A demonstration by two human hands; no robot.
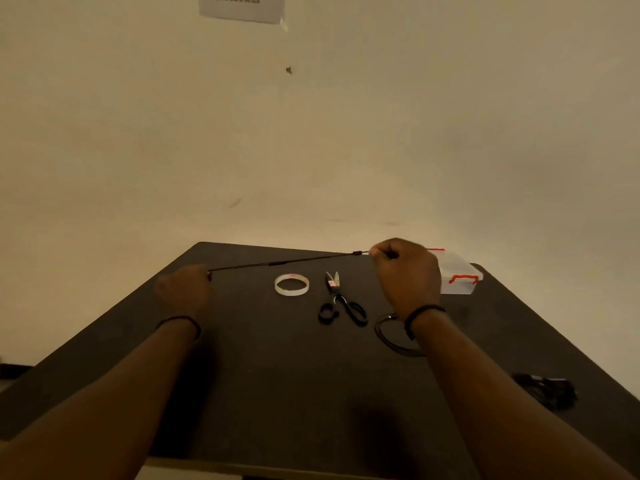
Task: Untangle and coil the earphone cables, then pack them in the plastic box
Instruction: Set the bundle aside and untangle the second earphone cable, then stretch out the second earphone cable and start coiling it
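Head view shows a dark desk [277,375] set against a plain wall, with both forearms reaching forward over it; each wrist carries a dark band. Landmark for position: the scissors [341,299], lying flat near the middle of the desk with black handles toward the person and blades pointing away.

Left hand [183,289] is held up to the left of the scissors; its fingers are curled and pinch one end of a black earphone cable [284,262]; this hand is blurred, so finer detail of the grip cannot be told. Right hand [405,275] is raised to the right of the scissors; thumb and forefinger are clamped on the other end of the same cable, just beside a small dark bead-like part on it. The cable runs taut and straight between the two hands, above the desk and beyond the scissors.

Tape roll [291,285], pale and ring-shaped, lies flat just left of the scissors; a coiled black cable [391,336] lies right of the scissors, partly hidden under the right wrist; the plastic box [457,275], clear with red clips, sits farther right, behind the right hand; a dark bundle [547,389], too dim to identify, lies well to the right, near the desk edge.
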